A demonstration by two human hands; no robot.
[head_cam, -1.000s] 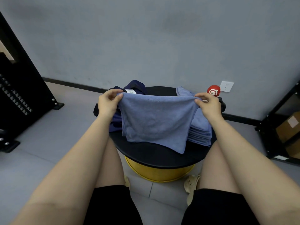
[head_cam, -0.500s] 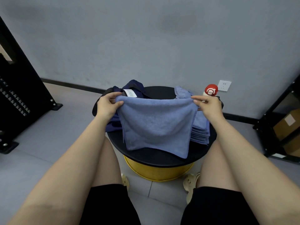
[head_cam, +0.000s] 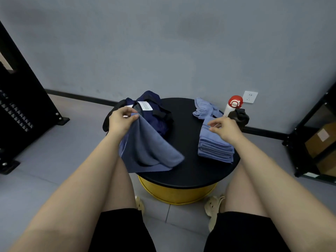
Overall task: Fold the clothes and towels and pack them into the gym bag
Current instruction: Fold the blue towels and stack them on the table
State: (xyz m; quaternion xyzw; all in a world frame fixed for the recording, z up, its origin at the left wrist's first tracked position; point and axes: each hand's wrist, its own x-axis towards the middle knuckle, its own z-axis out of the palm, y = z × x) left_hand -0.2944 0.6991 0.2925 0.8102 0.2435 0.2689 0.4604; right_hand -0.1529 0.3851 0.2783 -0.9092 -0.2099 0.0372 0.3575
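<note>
While pinching the soft blue towel [head_cam: 145, 151] in left hand [head_cam: 121, 121] beside the navy fabric gym bag [head_cam: 154, 113] (unpacked yet), needing loose-fingered, empty right hand [head_cam: 224, 129].

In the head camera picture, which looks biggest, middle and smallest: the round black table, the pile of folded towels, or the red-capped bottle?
1. Round black table
2. Pile of folded towels
3. Red-capped bottle, partly hidden and farther back, so its true size is unsure.

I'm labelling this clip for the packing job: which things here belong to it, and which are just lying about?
Part of the job:
blue towel, held by the left hand
stack of folded towels
crumpled blue cloth
navy gym bag

Lying about:
red-capped bottle
black bottle
cardboard boxes
</note>
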